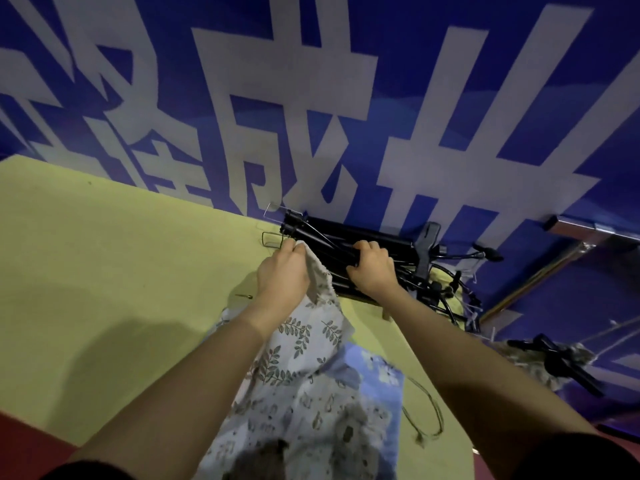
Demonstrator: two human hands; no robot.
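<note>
Both arms reach forward — the left hand (pixel 283 271) pinches the leaf-print cloth (pixel 304 344) by its top edge, the right hand (pixel 372 268) curls round the black folded stand (pixel 360 244) on the yellow table (pixel 104 271)

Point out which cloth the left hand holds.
The white leaf-print cloth, gripped at its upper edge by the left hand; the blue cloth lies under it, unheld.

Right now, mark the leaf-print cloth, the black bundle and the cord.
leaf-print cloth (pixel 298 341): head view, its leafy middle.
black bundle (pixel 332 227): head view, top rod.
cord (pixel 439 414): head view, its right loop.
</note>
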